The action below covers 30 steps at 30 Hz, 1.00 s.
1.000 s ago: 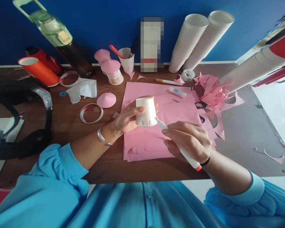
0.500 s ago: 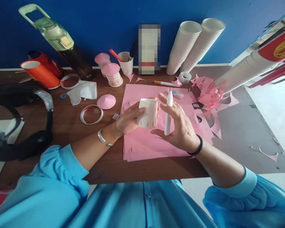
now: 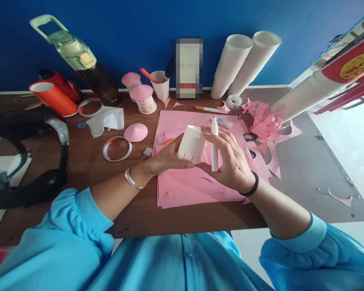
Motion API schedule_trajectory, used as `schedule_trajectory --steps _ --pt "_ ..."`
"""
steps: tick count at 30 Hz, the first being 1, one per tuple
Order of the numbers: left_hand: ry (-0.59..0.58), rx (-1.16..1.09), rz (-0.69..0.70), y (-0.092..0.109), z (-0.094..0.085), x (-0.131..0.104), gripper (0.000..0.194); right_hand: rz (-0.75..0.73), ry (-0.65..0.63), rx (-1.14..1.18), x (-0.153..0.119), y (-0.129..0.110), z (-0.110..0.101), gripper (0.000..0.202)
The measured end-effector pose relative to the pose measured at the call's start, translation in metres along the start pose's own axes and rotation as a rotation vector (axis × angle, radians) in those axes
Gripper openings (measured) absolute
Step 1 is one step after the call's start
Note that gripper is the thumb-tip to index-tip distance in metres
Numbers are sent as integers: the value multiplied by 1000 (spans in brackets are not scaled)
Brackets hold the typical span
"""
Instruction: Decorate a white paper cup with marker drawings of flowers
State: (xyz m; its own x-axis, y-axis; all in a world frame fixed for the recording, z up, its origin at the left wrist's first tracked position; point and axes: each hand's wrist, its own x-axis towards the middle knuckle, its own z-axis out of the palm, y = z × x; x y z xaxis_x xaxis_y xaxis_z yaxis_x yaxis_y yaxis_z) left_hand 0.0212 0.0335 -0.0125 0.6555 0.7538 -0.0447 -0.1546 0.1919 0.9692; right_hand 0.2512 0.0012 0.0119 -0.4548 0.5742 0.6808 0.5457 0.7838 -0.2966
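A white paper cup (image 3: 191,142) with short red strokes near its lower edge is held in my left hand (image 3: 169,157), thumb along the bottom. My right hand (image 3: 232,161) grips a white marker (image 3: 214,147) with its red tip pointing up. Fingers of that hand also touch the cup's right side. Under both hands lies a stack of pink paper (image 3: 185,188). To the left sits a pink paper cone (image 3: 136,132). Further back, a decorated cup (image 3: 147,106) wears a pink cone roof, with a similar one behind it.
Tall stacks of paper cups (image 3: 232,66) stand by the blue wall; another stack (image 3: 309,95) leans at right beside crumpled pink scraps (image 3: 262,121). A cup with pens (image 3: 161,87), a bottle (image 3: 97,81), tape rolls (image 3: 117,148) and a black headset (image 3: 60,161) fill the back and left.
The cup has tilted and my left thumb has shifted from its side to its lower edge. My right hand has come in against the cup, still holding the marker.
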Motion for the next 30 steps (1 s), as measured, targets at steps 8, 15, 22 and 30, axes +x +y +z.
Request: schedule_trajectory --steps 8,15,22,30 --pt "29 -144 5 -3 -1 0 70 -54 111 38 7 1 -15 70" --pt "53 -185 -18 -2 1 1 76 28 288 34 4 -12 -38 30" --pt "91 -122 -2 -5 1 2 80 83 259 173 2 -24 -35 23" --pt "107 -48 -35 -2 5 3 81 -107 142 138 6 -29 -28 29"
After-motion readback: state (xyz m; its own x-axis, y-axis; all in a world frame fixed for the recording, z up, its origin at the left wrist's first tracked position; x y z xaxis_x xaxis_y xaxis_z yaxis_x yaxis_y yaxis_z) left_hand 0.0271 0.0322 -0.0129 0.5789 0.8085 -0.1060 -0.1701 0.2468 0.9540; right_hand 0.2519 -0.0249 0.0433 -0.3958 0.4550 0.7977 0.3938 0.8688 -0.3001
